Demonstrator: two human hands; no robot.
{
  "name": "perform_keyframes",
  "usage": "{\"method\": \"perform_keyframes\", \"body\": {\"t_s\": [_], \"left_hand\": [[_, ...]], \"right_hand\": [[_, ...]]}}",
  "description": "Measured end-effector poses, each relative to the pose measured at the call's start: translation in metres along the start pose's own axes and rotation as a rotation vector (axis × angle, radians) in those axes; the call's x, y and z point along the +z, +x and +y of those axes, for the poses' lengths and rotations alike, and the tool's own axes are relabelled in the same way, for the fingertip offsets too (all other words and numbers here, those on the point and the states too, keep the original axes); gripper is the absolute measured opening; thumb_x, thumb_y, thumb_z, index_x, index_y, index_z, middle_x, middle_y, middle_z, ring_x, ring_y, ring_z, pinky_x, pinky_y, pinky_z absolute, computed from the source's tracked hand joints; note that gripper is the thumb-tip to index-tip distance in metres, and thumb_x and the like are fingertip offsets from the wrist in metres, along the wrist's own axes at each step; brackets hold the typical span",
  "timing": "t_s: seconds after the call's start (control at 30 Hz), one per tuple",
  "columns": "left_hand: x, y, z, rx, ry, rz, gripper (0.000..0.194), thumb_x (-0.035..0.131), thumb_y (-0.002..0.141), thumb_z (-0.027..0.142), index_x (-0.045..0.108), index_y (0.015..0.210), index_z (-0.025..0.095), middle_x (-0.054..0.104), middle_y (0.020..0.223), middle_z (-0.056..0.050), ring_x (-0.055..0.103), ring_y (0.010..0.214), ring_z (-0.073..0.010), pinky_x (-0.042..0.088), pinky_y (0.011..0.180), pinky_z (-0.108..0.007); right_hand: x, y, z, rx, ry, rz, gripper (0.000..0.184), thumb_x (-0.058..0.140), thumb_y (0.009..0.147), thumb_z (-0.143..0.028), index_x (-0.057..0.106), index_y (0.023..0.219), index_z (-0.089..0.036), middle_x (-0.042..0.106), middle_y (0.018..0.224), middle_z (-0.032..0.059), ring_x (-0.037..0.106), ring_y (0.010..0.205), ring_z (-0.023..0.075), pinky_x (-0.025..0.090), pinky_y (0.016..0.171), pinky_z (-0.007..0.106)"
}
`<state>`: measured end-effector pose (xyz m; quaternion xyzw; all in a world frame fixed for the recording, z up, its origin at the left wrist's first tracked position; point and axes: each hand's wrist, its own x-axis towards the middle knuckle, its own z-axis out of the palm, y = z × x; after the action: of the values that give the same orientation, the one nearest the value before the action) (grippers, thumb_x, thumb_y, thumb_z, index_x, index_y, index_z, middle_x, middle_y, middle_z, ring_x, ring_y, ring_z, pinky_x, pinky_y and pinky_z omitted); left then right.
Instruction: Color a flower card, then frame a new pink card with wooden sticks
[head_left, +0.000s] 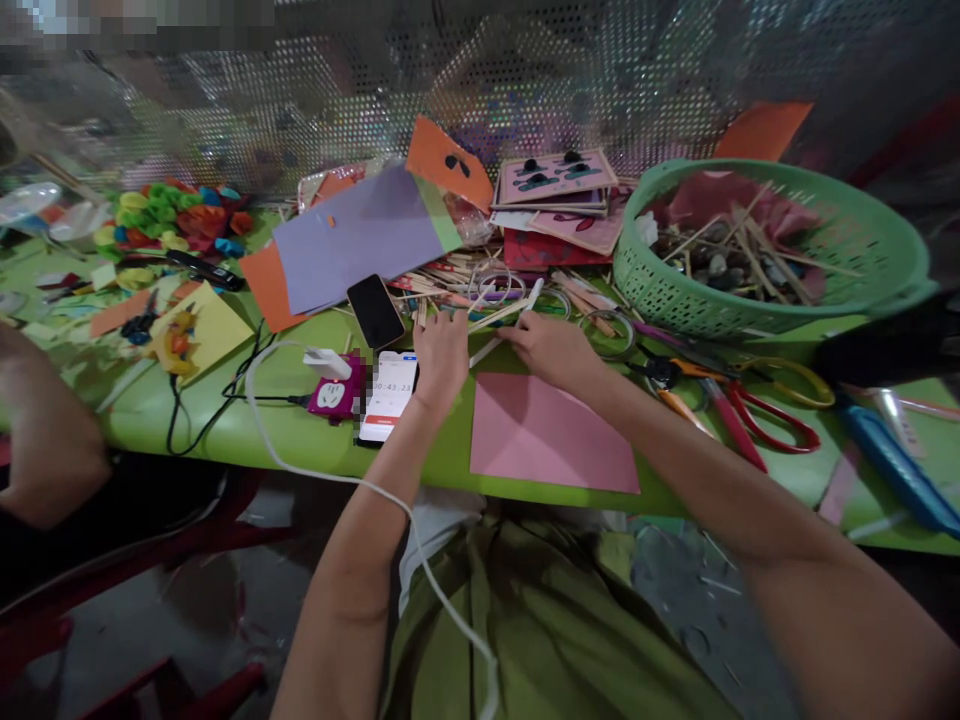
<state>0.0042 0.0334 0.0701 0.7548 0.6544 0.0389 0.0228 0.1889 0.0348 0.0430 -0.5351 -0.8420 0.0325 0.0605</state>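
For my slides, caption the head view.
Left hand by thin sticks, right hand at a white strip, pink sheet on green table.

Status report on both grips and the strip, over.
Left grip at wooden sticks. Right grip pinching white strip. White cable crossing left forearm.

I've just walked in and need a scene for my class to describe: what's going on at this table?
A person works with both hands over a cluttered green table. The left hand is at some thin sticks; its grip isn't clear. The right hand seems to hold a thin white strip. A pink sheet lies flat nearer the person, and a lit phone lies beside the left hand.
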Motion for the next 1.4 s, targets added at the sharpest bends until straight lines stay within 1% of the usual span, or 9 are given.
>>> {"method": "perform_keyframes", "body": {"t_s": [0.13,0.27,0.47,0.6,0.83,0.93,1.07,1.2,1.4], "left_hand": [[-0.003,-0.001,0.003,-0.065,0.050,-0.013,0.042,0.036,0.103,0.005,0.064,0.133,0.014,0.073,0.128,-0.020,0.065,0.130,-0.0325,0.048,0.108,-0.045],[-0.004,-0.002,0.004,-0.089,0.076,-0.018,0.044,0.034,0.102,0.003,0.064,0.133,0.015,0.072,0.130,-0.019,0.064,0.131,-0.0330,0.048,0.107,-0.045],[-0.003,-0.003,0.000,-0.072,0.032,-0.003,0.043,0.039,0.101,0.003,0.064,0.132,0.017,0.073,0.130,-0.018,0.067,0.128,-0.0330,0.049,0.107,-0.047],[-0.003,-0.001,0.000,-0.081,0.006,0.038,0.044,0.036,0.101,0.004,0.066,0.129,0.019,0.076,0.123,-0.016,0.070,0.123,-0.0316,0.052,0.104,-0.047],[-0.005,-0.016,-0.015,-0.120,-0.128,0.192,0.043,0.045,0.100,0.006,0.065,0.134,0.021,0.078,0.122,-0.015,0.077,0.103,-0.0277,0.058,0.084,-0.036],[-0.003,-0.032,-0.018,-0.030,-0.219,0.273,0.038,0.048,0.101,0.010,0.067,0.133,0.021,0.080,0.118,-0.012,0.077,0.101,-0.0257,0.057,0.083,-0.034],[0.001,-0.053,-0.008,0.231,-0.354,0.265,0.032,0.051,0.102,0.011,0.072,0.123,0.022,0.081,0.116,-0.008,0.075,0.106,-0.0233,0.056,0.090,-0.034],[0.007,-0.063,0.011,0.438,-0.438,0.181,0.027,0.055,0.102,0.012,0.074,0.118,0.022,0.081,0.114,-0.006,0.075,0.104,-0.0213,0.056,0.090,-0.033],[0.023,-0.069,0.019,0.517,-0.505,0.123,0.027,0.054,0.104,0.013,0.072,0.121,0.023,0.081,0.112,-0.006,0.076,0.104,-0.0194,0.058,0.094,-0.033]], "right_hand": [[-0.003,-0.003,0.011,0.137,-0.051,0.056,0.043,0.047,0.102,-0.021,0.078,0.132,-0.024,0.072,0.114,0.0163,0.066,0.102,0.0332,0.044,0.073,0.038],[-0.004,-0.013,0.032,0.194,0.004,0.100,0.047,0.052,0.099,-0.020,0.073,0.141,-0.026,0.072,0.116,0.0156,0.068,0.101,0.0336,0.047,0.073,0.039],[-0.003,-0.041,0.056,0.069,0.189,0.229,0.036,0.057,0.100,-0.026,0.078,0.130,-0.026,0.076,0.112,0.0126,0.071,0.102,0.0321,0.053,0.085,0.043],[0.003,-0.055,0.058,0.056,0.263,0.252,0.030,0.059,0.100,-0.028,0.079,0.122,-0.026,0.078,0.110,0.0111,0.074,0.100,0.0305,0.055,0.083,0.042],[0.005,-0.059,0.060,0.015,0.340,0.333,0.025,0.061,0.098,-0.026,0.080,0.114,-0.026,0.080,0.105,0.0098,0.075,0.094,0.0289,0.058,0.081,0.043],[-0.008,-0.066,0.056,0.006,0.371,0.442,0.026,0.059,0.100,-0.027,0.079,0.117,-0.027,0.080,0.107,0.0098,0.074,0.095,0.0279,0.059,0.084,0.043],[-0.027,-0.078,0.043,-0.009,0.357,0.562,0.030,0.061,0.101,-0.029,0.077,0.126,-0.031,0.078,0.114,0.0099,0.073,0.104,0.0286,0.059,0.089,0.044],[-0.024,-0.084,0.030,-0.125,0.310,0.535,0.022,0.067,0.098,-0.027,0.081,0.115,-0.032,0.078,0.108,0.0078,0.072,0.101,0.0269,0.056,0.090,0.042],[-0.003,-0.087,0.025,-0.231,0.177,0.437,0.020,0.062,0.105,-0.032,0.080,0.097,-0.028,0.079,0.090,0.0049,0.069,0.085,0.0218,0.050,0.079,0.036]]}}
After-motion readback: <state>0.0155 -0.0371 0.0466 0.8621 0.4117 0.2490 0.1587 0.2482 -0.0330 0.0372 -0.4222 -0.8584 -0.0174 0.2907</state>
